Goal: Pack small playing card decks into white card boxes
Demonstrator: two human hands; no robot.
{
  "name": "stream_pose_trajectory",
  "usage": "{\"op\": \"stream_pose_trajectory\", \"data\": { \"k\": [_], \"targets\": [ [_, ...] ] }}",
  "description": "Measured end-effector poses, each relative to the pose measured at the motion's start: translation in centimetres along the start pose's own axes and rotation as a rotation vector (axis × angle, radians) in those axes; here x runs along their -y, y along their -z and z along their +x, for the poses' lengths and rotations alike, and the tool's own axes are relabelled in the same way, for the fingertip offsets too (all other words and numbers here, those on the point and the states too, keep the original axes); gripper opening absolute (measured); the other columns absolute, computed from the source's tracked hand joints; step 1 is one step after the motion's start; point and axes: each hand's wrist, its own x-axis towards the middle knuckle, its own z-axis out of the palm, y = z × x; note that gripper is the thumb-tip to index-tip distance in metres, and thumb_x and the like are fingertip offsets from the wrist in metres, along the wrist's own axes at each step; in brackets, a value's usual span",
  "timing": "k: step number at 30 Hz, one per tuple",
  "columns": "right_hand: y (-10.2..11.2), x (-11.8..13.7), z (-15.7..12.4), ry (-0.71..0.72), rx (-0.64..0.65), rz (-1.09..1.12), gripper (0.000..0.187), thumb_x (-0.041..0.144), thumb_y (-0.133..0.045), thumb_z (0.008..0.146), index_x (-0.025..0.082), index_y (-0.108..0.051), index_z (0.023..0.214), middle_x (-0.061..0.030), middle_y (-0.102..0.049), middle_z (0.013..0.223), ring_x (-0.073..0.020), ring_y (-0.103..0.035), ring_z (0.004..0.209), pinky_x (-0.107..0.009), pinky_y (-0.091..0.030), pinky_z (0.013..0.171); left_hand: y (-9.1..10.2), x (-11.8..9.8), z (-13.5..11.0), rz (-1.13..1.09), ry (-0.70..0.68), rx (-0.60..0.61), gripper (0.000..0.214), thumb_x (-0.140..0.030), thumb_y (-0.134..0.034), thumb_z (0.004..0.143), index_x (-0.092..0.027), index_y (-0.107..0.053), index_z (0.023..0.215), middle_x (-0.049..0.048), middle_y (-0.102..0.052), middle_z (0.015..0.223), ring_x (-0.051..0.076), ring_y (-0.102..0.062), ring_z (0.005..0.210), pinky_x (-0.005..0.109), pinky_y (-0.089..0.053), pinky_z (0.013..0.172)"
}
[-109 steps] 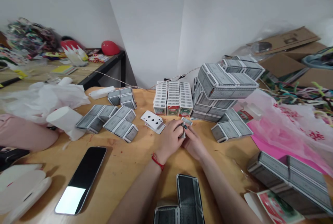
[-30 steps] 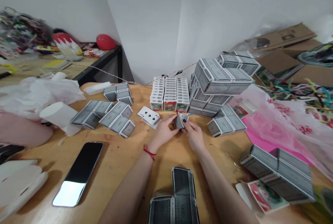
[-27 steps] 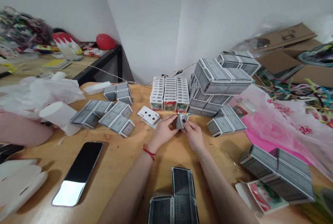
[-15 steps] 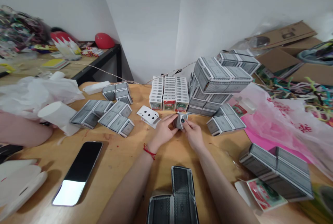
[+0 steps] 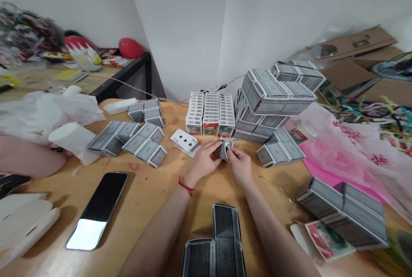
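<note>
Grey patterned card piece (image 5: 222, 151) held between left hand (image 5: 202, 162) and right hand (image 5: 240, 166) mid-table (image 5: 144, 208), one spade card (image 5: 185, 140) overlapping one other card (image 5: 194, 152) just left, three rows of card boxes (image 5: 210, 116) behind, their lettering too small to read.

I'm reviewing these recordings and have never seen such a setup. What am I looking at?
There is no machine: a person works bare-handed. One head-worn camera takes every picture, looking forward and down. The left hand, with a red bracelet at its wrist, and the right hand together hold a small grey-patterned piece, partly hidden. On the wooden table are loose playing cards, three rows of small boxes, a phone and grey-patterned blocks, some stacked.
</note>
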Motion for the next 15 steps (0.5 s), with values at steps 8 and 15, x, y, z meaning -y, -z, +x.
{"op": "stream_pose_trajectory", "data": {
  "k": [8, 15],
  "targets": [
    [0.12, 0.2, -0.14, 0.025, -0.087, -0.097, 0.028, 0.038, -0.057, 0.069, 0.013, -0.068, 0.073, -0.0037, -0.066, 0.07, -0.0146, -0.057, 0.062, -0.025, -0.042, 0.06, -0.1, -0.4, -0.03, -0.006, -0.011, 0.016, 0.053, -0.01, -0.058, 0.067, -0.023, -0.048, 0.118, 0.0056, -0.053, 0.121, 0.019, -0.049, 0.112, 0.04, -0.041, 0.097],
    [0.34, 0.28, -0.24, 0.072, -0.129, -0.206, 0.029, 0.039, -0.057, 0.069, 0.013, -0.068, 0.071, -0.0053, -0.068, 0.07, -0.0164, -0.059, 0.063, -0.026, -0.044, 0.06, -0.03, -0.52, -0.04, -0.01, 0.005, 0.035, 0.056, -0.007, -0.057, 0.066, -0.023, -0.047, 0.119, 0.0058, -0.053, 0.122, 0.02, -0.049, 0.113, 0.04, -0.041, 0.097]
  ]
}}
